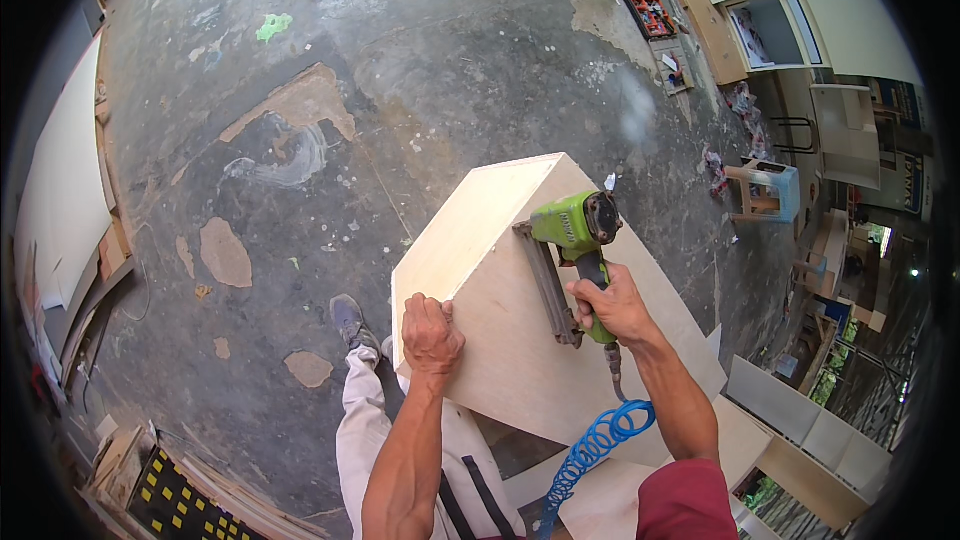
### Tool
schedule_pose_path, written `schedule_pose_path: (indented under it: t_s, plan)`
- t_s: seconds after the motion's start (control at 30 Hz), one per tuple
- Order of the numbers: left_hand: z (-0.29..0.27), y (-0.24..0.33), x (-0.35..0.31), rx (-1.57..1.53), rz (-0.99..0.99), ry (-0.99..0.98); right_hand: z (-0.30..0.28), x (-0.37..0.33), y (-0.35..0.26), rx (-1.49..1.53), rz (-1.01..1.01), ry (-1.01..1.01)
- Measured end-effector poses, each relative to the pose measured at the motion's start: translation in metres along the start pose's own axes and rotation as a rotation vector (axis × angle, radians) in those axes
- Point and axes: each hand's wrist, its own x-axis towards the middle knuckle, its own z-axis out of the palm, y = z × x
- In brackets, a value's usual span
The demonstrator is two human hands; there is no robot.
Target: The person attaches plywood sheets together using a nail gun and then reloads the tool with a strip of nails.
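In front of me stands a pale plywood box point(500, 330), its broad panel turned up toward me. My right hand point(612, 302) is wrapped round the grip of a green and black pneumatic nail gun point(568, 230). The gun's nose rests at or very near the panel's left edge; contact is hard to tell. From the bottom of its grip runs a coiled blue air hose point(600, 440). My left hand point(432, 334) is closed over the box's near left edge, fingers curled, holding the panel edge.
On the concrete floor point(300, 190) lies an orange and black tool case point(648, 12) at the far right. A small blue-topped stool point(770, 192) stands at the right. White panels point(70, 200) lean at the left. Cabinet parts point(800, 440) are at the lower right.
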Motion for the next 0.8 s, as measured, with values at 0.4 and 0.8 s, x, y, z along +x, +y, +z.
schedule_pose_path:
  t_s: [0.4,0.8]
  plan:
    - [0.000,0.000,0.001,-0.027,0.004,0.002,0.013,-0.011,0.014,-0.024,0.001,0.036]
    - [-0.003,0.001,0.002,0.006,0.000,0.007,0.013,-0.007,0.010,-0.008,-0.009,0.059]
